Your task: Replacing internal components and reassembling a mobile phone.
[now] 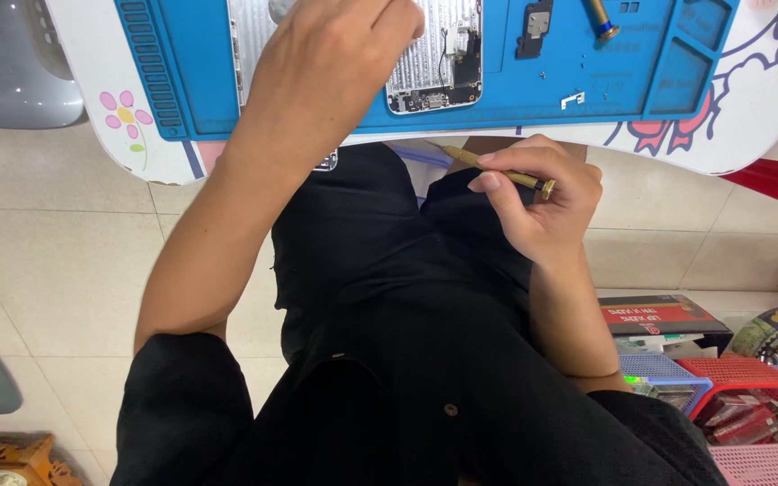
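The left hand [335, 63] lay palm-down on the opened phone [425, 63], a silver back shell with its ribbed shielding and small circuit parts exposed, resting on a blue repair mat [515, 99] that covered a white lap table with flower decals [128, 135]. The fingers of that hand ran past the top edge of the view, so whether they were spread flat or curled on something could not be told. The right hand [542, 202] was held off the table, over the black-clad lap, pinching a slim brass-coloured precision screwdriver [497, 171] between thumb and fingertips, its tip pointing left, well short of the phone.

On the mat to the right of the phone lay a small dark removed component [535, 27], a second brass-handled tool [600, 20] and a small white bracket [573, 99] (a few specks near it could be screws, too small to be sure). Coloured plastic baskets [740, 382] stood on the floor at the right.

This looked like a pause between fasteners in the disassembly: the phone steadied, the driver readied in the fingers. The next move would seem to call for bringing the tip up over the table edge and seating it squarely in a tiny screw head.
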